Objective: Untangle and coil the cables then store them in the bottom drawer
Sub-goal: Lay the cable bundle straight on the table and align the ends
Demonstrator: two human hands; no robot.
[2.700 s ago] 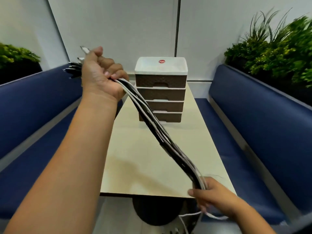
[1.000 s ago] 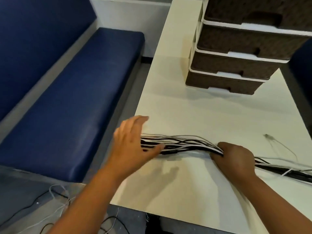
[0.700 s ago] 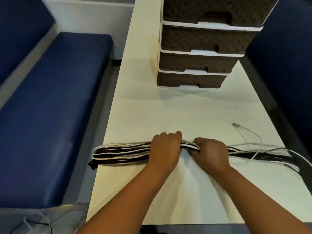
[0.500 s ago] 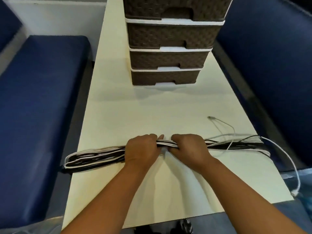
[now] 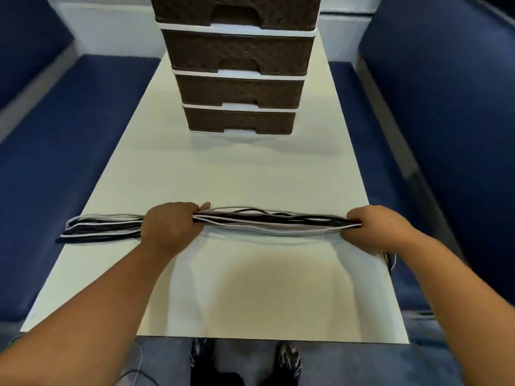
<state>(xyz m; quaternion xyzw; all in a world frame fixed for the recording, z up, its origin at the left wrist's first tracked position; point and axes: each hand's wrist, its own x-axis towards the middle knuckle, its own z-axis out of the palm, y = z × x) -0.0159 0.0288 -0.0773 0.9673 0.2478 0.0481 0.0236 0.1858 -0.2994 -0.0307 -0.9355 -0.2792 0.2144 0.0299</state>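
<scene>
Half a second before, both hands had been bunched together at the middle of the bundle; by this moment the right hand point(image 5: 374, 228) had slid away along it to the right edge of the pale cream worktop point(image 5: 250, 168), while the left hand point(image 5: 170, 225) had stayed roughly where it was.

Between them lay the long bundle of thin black and white cables point(image 5: 267, 220), stretched flat on the worktop with its long axis running left to right across the near half. Each hand was closed over it from above, fingers curled round the strands. Left of the left hand a folded end of the bundle reached almost to the worktop's left edge. Past the right hand a few strands dropped over the right edge; how far they hung could not be seen.

At the far end stood the brown woven-pattern drawer tower with white dividers point(image 5: 239, 79), its bottom drawer point(image 5: 239, 121) closed and well apart from the cables, straight ahead of the gap between the hands.

Coiling looked to turn on that left-to-right lie: I judged that one hand would have to carry its end towards the other to fold or loop the length. The right hand, holding the end nearest the loose tails, seemed the likelier to move. Neither hand was nearer the drawer, which would need opening first.
</scene>
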